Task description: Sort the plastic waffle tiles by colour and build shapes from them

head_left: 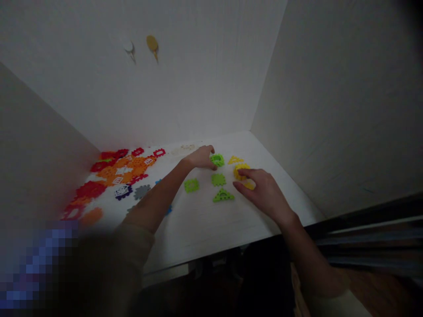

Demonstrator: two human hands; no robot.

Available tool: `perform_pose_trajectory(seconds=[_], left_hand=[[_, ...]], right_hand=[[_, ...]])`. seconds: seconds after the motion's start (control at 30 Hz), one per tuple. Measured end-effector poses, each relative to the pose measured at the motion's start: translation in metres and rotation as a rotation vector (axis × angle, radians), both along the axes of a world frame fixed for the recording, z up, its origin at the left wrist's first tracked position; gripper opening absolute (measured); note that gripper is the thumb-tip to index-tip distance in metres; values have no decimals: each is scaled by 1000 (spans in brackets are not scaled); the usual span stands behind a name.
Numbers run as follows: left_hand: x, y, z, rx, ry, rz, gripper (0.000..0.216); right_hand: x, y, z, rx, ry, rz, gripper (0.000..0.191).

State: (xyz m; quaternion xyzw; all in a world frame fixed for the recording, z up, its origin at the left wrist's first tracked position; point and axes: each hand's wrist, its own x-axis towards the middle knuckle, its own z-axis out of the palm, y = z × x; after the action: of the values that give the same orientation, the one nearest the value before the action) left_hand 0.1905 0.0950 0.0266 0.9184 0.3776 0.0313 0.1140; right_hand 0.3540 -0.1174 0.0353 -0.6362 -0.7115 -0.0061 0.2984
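Observation:
My left hand (pixel 201 157) reaches far across the white table (pixel 205 229), its curled fingers touching a round green toothed piece (pixel 217 160). My right hand (pixel 264 191) lies to the right, fingers closed on a yellow toothed piece (pixel 240 171), with another yellow bit (pixel 249 186) showing under its thumb. Between the hands lie a green square piece (pixel 191 185), a second green piece (pixel 218 179) and a green triangle (pixel 224 196). A yellow triangle (pixel 235 160) sits beyond the right hand.
A heap of red and orange pieces (pixel 122 169) covers the table's left side, with grey (pixel 142 191), dark blue and white pieces near it. White walls close the table in on three sides. Two small hooks (pixel 152 44) hang on the back wall.

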Motion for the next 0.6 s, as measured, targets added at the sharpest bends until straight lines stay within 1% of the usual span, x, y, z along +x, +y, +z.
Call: perform_pose_trajectory(seconds=[0.07,0.13,0.17,0.23,0.3,0.37,0.47,0.53,0.6], left_hand=[[-6,-4,-3,-51,-15,67,89],[-8,-5,-6,-71,-13,89,93],[-6,-5,-8,-71,-5,91,92],[-2,-3,-11,-63,22,95,85],[5,0,-13,-51,58,98,76],[11,2,-13,-42,84,89,67],[17,4,-12,-52,95,62,54],[18,4,-11,-56,84,45,50],[19,5,-10,-61,71,38,52]], right_hand=[[5,36,20,-137,-135,9,42],[4,78,33,-329,-306,5,53],[2,99,37,-444,-410,1,58],[-5,136,39,-538,-466,17,65],[-13,162,36,-619,-509,29,69],[-19,178,31,-689,-544,48,66],[-21,188,22,-767,-577,87,55],[-19,189,18,-782,-587,108,52],[-17,191,15,-779,-589,127,53]])
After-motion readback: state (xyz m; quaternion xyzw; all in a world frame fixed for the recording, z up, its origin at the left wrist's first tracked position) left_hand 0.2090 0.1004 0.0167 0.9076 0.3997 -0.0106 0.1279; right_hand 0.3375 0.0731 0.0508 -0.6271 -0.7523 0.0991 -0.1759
